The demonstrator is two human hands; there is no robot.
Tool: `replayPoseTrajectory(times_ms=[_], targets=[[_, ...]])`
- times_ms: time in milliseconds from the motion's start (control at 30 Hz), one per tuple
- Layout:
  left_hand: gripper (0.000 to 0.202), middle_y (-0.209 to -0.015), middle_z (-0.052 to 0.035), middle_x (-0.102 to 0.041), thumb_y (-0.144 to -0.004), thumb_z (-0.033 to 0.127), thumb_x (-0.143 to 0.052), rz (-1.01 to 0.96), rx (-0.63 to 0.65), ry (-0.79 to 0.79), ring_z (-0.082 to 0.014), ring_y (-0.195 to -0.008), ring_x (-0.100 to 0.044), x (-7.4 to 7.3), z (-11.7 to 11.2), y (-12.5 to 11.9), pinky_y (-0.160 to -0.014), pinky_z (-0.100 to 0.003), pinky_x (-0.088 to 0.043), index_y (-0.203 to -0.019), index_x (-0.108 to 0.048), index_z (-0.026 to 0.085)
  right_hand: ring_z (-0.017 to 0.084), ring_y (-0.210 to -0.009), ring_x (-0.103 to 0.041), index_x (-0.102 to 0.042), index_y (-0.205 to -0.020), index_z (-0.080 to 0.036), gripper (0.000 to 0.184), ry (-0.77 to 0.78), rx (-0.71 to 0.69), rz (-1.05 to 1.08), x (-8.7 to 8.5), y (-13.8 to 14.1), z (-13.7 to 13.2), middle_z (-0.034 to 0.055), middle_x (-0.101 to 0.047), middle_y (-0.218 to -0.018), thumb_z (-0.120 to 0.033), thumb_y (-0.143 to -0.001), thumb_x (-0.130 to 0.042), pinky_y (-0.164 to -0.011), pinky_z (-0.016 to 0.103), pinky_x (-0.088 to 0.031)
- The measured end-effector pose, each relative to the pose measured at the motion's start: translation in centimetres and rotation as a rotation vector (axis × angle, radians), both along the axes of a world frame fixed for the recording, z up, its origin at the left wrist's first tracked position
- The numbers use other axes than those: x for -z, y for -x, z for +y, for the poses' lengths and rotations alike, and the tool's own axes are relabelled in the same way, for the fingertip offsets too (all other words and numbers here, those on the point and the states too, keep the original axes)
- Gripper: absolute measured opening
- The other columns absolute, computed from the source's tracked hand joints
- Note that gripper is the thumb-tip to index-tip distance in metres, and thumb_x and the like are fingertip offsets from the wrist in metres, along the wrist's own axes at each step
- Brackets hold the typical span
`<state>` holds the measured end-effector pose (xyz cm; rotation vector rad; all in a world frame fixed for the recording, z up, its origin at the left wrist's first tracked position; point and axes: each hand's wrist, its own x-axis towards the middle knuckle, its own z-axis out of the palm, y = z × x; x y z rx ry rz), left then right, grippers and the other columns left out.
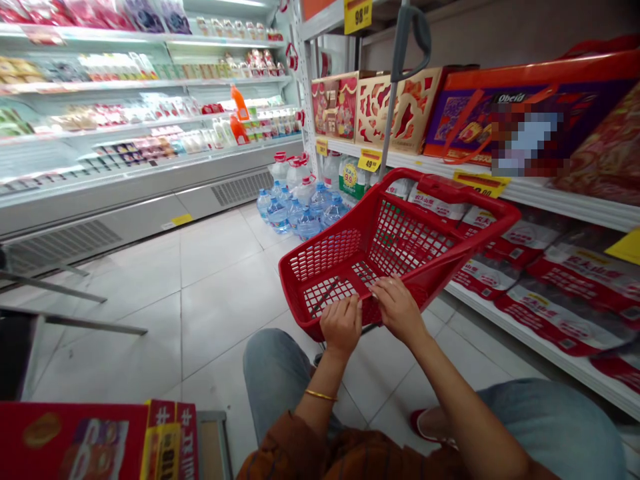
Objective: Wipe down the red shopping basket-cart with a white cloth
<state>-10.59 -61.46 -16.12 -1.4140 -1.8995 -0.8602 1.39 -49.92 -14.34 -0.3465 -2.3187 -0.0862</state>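
A red plastic shopping cart with perforated walls stands on the tiled floor in front of my knees. Its basket holds nothing that I can make out except dark bars showing at the grid bottom. My left hand is closed over the near rim, fingers curled inward. Close beside it on the right, my right hand grips the same rim with bent fingers. Both wrists come up from below, the left one wearing a gold bangle. The cart's raised handle side points away to the right.
Shelves on the right hold gift boxes above red-wrapped bottle packs. Large blue water bottles stand on the floor behind the cart. A lit refrigerated display runs along the left. Red boxes and metal legs are at near left.
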Motion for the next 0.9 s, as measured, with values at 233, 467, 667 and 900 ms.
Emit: replayPoseTrajectory(times_ms=[233, 467, 667, 900], targets=[[0.019, -0.082, -0.0030, -0.073, -0.092, 0.025, -0.053, -0.028, 0.031, 0.022, -0.0169, -0.072, -0.062, -0.2, 0.1, 0.8, -0.068, -0.034, -0.036, -0.103, -0.067, 0.019, 0.023, -0.108, -0.056, -0.063, -0.110, -0.016, 0.025, 0.005, 0.061, -0.024, -0.7, -0.6, 1.2, 0.0084, -0.067, -0.104, -0.014, -0.093, -0.045, -0.112, 0.050, -0.036], [0.023, -0.083, -0.0047, -0.073, -0.093, 0.027, -0.050, -0.044, 0.052, 0.055, -0.0173, -0.074, -0.063, -0.3, 0.0, 1.6, -0.070, -0.033, -0.039, -0.103, -0.069, 0.020, 0.026, -0.118, -0.053, -0.063, -0.108, -0.017, 0.024, 0.051, 0.074, 0.022, -0.9, -1.3, 2.3, 0.0099, -0.067, -0.104, -0.018, -0.094, -0.044, -0.111, 0.055, -0.035], [0.023, -0.080, -0.0048, -0.072, -0.093, 0.028, -0.049, -0.103, 0.056, 0.085, -0.0173, -0.074, -0.063, -0.8, -0.3, 2.3, -0.072, -0.034, -0.041, -0.099, -0.070, 0.021, 0.023, -0.096, -0.057, -0.064, -0.106, -0.018, 0.027, 0.133, 0.053, -0.003, -1.4, -0.5, 1.2, 0.0100, -0.064, -0.099, -0.017, -0.094, -0.039, -0.109, 0.056, -0.037], [0.025, -0.100, -0.0091, -0.073, -0.093, 0.020, -0.048, -0.130, 0.024, 0.031, -0.0227, -0.100, -0.064, -1.8, 0.5, 1.1, -0.102, -0.045, -0.037, -0.109, -0.066, 0.016, 0.022, -0.093, -0.056, -0.064, -0.105, -0.015, 0.026, 0.117, 0.097, 0.008, -1.4, 0.0, 0.4, 0.0101, -0.064, -0.096, -0.017, -0.095, -0.040, -0.109, 0.053, -0.038]])
